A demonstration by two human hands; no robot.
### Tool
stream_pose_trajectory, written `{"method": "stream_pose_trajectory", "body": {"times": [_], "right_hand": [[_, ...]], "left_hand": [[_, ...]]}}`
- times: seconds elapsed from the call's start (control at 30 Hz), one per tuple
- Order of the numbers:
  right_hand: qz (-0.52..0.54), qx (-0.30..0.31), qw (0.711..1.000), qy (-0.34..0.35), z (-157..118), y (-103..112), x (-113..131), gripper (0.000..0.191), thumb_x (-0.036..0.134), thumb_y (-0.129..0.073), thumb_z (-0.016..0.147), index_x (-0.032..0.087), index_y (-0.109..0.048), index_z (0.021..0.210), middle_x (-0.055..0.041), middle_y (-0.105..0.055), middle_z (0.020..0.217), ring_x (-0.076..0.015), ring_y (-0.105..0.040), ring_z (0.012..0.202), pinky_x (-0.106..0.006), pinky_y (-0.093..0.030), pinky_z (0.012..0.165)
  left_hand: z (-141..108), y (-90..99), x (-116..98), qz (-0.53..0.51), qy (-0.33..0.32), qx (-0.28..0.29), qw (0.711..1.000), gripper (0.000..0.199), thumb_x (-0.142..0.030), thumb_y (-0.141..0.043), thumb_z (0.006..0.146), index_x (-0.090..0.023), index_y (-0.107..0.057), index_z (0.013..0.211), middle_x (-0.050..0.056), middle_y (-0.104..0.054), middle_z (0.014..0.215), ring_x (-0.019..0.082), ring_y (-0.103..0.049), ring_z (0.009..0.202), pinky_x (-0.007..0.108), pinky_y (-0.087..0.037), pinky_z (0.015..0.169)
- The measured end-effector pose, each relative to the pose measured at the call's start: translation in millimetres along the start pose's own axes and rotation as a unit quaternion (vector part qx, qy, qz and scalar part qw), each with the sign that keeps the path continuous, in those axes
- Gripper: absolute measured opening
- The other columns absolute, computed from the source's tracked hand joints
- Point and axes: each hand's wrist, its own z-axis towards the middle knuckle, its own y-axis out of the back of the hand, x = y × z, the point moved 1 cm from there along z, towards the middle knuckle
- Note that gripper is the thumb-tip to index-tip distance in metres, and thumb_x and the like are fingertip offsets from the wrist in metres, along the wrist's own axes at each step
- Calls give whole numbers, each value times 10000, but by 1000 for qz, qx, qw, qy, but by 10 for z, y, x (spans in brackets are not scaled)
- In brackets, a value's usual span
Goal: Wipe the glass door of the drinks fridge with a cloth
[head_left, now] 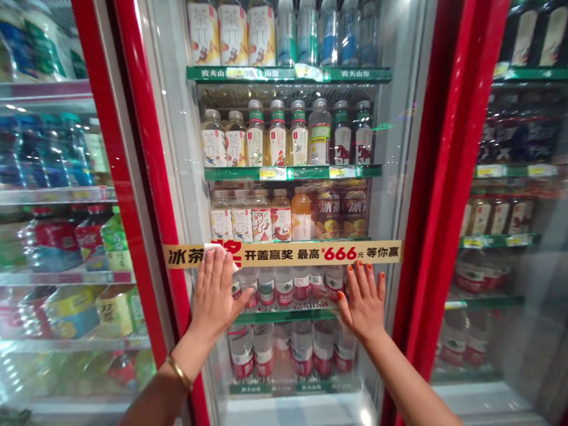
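Observation:
Across the glass door (386,195) of a drinks fridge runs a beige strip (270,254) with black and red lettering. Under the fingers of my left hand (214,290) is a folded white tissue (215,247), held flat against the strip's left part and covering some of the lettering. The thumb of that hand points out to the right. My right hand (364,302) lies open on the glass with its fingers spread, its fingertips at the strip's lower edge near the right end. Nothing shows in it. A gold bangle (178,373) circles my left wrist.
Behind the glass, several shelves (293,173) hold bottled drinks (277,133) and cans (328,210). Red door frames (155,177) stand on both sides, the right one (457,177) being wide. Further fridge sections with drinks (53,242) flank them.

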Motion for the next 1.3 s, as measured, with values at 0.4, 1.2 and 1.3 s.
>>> {"method": "stream_pose_trajectory", "body": {"times": [0.4, 1.2, 1.3], "right_hand": [[-35, 68, 997, 28, 554, 47, -445, 770, 448, -483, 1084, 197, -245, 1772, -133, -111, 1874, -340, -109, 1744, -622, -184, 1386], [11, -20, 998, 52, 541, 71, -410, 889, 383, -582, 1029, 254, -148, 1795, -92, -140, 1866, -313, -159, 1738, -573, -166, 1411], [16, -28, 998, 58, 535, 69, -406, 888, 381, -586, 1022, 244, -166, 1793, -94, -139, 1868, -313, -156, 1739, -570, -165, 1411]], "left_hand": [[512, 121, 240, -38, 65, -17, 997, 921, -630, -486, 1094, -191, -61, 1783, 159, -27, 1881, 418, -8, 1737, 686, -58, 1406], [435, 97, 289, 45, 28, -31, 998, 883, -482, -488, 1083, -228, -27, 1792, 119, -65, 1880, 309, -26, 1756, 561, -41, 1436], [431, 98, 296, 52, 21, -39, 998, 866, -466, -478, 1085, -221, -41, 1792, 122, -75, 1880, 297, -27, 1757, 551, -46, 1438]]}}
